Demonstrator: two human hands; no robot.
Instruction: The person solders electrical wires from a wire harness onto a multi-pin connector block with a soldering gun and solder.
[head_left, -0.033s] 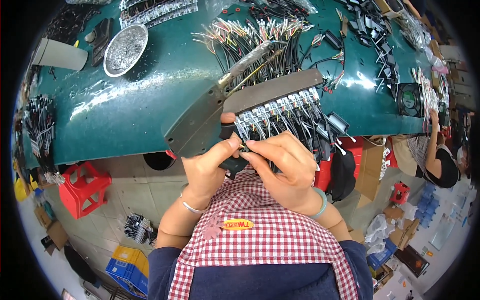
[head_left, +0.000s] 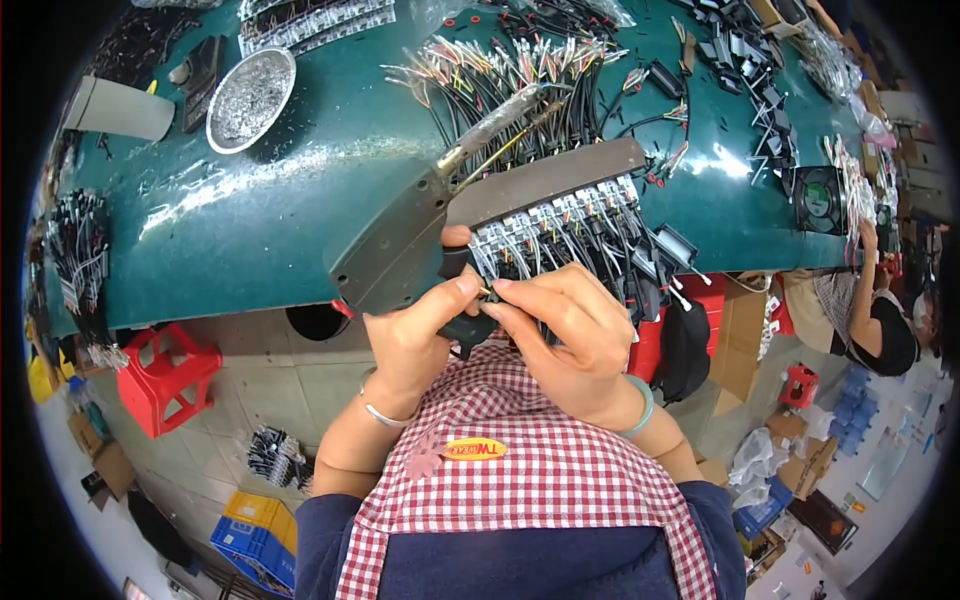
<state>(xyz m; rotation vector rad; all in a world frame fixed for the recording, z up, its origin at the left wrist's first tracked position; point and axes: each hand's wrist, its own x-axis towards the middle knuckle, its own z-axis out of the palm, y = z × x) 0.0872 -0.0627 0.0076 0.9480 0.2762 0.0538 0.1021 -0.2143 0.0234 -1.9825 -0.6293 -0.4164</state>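
Observation:
My left hand (head_left: pixel 420 320) is wrapped round the dark handle of a grey-brown soldering gun (head_left: pixel 390 240). The gun's metal barrel (head_left: pixel 490 128) points up and away, with a thin yellowish rod alongside. My left thumb meets the fingertips of my right hand (head_left: pixel 575 320), which are closed in a pinch. A small wire (head_left: pixel 485 292) with a yellowish end shows between the two hands; the rest is hidden by fingers. Just beyond, a row of small metal-cased connectors (head_left: pixel 545 222) with black and white leads lies under a long grey-brown bar (head_left: pixel 550 180).
Bundled black cables (head_left: pixel 510 80) with bare coloured ends lie beyond the bar. A round bowl (head_left: pixel 252 100) of silvery bits and a pale cup (head_left: pixel 120 108) stand far left. A red stool (head_left: pixel 170 380) is below the table edge. At far right, another person's arm (head_left: pixel 868 260) reaches over the table.

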